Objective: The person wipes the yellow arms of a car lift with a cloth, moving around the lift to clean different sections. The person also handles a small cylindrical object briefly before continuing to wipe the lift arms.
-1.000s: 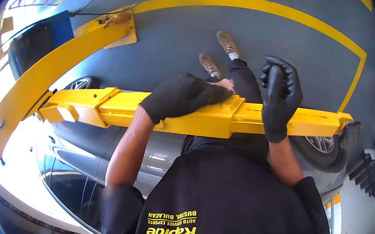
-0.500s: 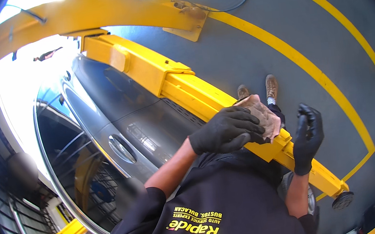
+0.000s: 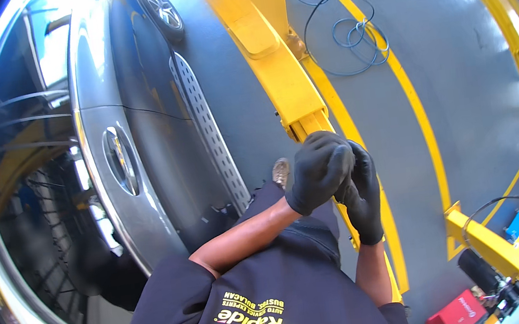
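Note:
Both of my hands wear black gloves and meet in front of my body, above the yellow lift arm. My left hand is closed, knuckles up, its fingers curled toward the right. Pressed against it from the right, my right hand is closed too, its fingers bent in where the two gloves touch. Whatever lies between them is hidden; no cloth shows. Beneath the hands the lift arm runs on toward me, partly covered by them.
A dark grey car with a perforated side step stands close on my left. Ahead right, a coiled hose lies on the grey floor by yellow lines. A yellow post base and a red box are at the lower right.
My hands, apart before, have come together. The pinkish rag by my left hand is out of sight. My view has turned, showing more of the car's side and the hose.

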